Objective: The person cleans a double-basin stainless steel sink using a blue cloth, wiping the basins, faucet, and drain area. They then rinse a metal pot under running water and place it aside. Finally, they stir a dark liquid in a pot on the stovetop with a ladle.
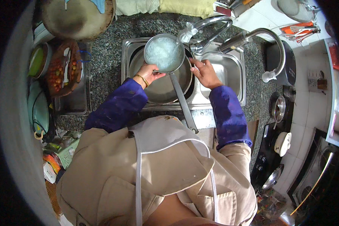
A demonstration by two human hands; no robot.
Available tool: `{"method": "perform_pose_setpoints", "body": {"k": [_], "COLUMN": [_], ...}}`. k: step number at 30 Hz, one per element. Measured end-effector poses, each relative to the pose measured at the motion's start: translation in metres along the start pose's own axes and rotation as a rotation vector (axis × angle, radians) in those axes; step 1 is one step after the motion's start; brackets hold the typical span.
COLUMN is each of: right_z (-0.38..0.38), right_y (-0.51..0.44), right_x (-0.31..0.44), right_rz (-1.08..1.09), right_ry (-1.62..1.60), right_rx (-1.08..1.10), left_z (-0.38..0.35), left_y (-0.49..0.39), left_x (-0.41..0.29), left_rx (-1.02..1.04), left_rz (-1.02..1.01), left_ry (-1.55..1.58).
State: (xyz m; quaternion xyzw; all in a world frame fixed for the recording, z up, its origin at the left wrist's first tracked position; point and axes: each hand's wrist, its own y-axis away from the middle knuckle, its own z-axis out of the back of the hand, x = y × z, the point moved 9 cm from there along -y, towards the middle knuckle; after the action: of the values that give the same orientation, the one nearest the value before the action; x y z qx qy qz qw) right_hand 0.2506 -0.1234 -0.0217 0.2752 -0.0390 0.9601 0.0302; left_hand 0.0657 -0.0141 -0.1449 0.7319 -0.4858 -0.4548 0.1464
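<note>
A small saucepan (164,52) with cloudy, foamy-looking liquid in it is held over the left basin of the sink. My left hand (148,74) grips it at its lower left rim, thumb on the near side. Its long grey handle (183,103) points towards my body, with no hand on it. Just right of the saucepan is my right hand (205,73), fingers apart, near the rim of a large round pan; whether it touches that rim is unclear. The large pan (161,90) fills much of the left basin, partly hidden under the saucepan and my left hand.
A faucet (206,45) with a wrapped spout reaches over the sink beside the right basin (227,76); another tap (282,50) curves farther right. A bowl of small red fruits (56,75) stands left on the granite counter (104,70). A stove (267,149) lies right.
</note>
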Motion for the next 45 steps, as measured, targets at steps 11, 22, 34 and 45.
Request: {"method": "perform_pose_setpoints", "body": {"k": [11,22,34,45], "right_z": [0.0,0.002,0.007,-0.02], "right_y": [-0.013,-0.004,-0.01,0.067], "right_x": [-0.008,-0.026,-0.046,-0.079], "right_rz": [0.014,0.004,-0.163,-0.527], "right_ry": [0.166,0.358,0.469,-0.094], "right_rx": [-0.018,-0.094,-0.298,-0.392], "left_z": [0.059,0.16,0.231,0.142], "left_y": [0.017,0.025,0.028,0.106], "left_x": [-0.048,-0.108,-0.146,-0.063], "left_rx": [-0.074,-0.14,-0.346,0.011], "left_rz": [-0.016,-0.118,-0.113,0.092], "left_ry": [-0.011,0.21,0.131,0.058]}}
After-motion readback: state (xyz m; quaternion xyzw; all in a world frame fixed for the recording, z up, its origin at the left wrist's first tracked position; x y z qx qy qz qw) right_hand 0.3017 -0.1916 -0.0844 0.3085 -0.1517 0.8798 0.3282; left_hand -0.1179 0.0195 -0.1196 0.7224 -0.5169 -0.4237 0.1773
